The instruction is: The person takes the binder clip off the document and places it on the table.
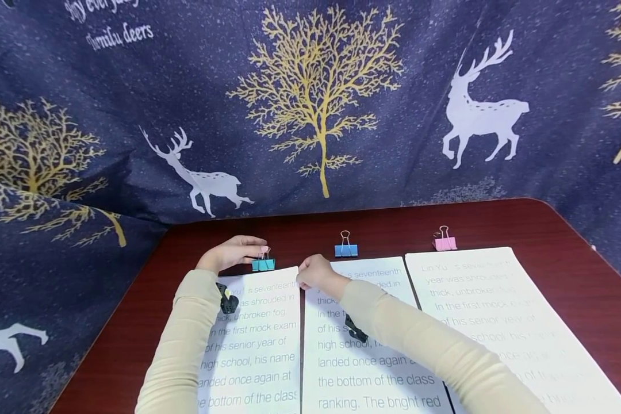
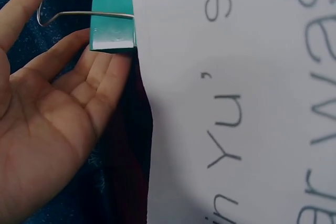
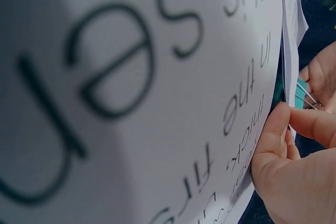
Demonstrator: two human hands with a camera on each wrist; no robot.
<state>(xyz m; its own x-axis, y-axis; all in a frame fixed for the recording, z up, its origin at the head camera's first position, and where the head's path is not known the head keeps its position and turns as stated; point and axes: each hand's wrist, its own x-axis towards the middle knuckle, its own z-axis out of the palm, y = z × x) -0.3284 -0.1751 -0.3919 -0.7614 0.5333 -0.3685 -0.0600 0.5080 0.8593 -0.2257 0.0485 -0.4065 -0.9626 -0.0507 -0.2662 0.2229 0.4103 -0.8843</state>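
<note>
A teal binder clip (image 1: 263, 264) sits at the top edge of the left stack of printed paper (image 1: 259, 356). My left hand (image 1: 235, 253) is at this clip; in the left wrist view its thumb is at the silver wire handle (image 2: 86, 14), with fingers behind the teal body (image 2: 113, 24). My right hand (image 1: 318, 272) pinches the top right corner of the left stack between thumb and forefinger. In the right wrist view, the right hand (image 3: 299, 166) meets the paper edge (image 3: 290, 40), partly hiding the corner. Large printed text covers the sheets.
A middle stack (image 1: 362, 362) lies under my right forearm, with a blue binder clip (image 1: 346, 250) beyond its top edge. To the right are another stack (image 1: 507, 322) and a pink binder clip (image 1: 445, 244). A dark blue deer-patterned cloth (image 1: 393, 132) hangs behind the red-brown table (image 1: 497, 221).
</note>
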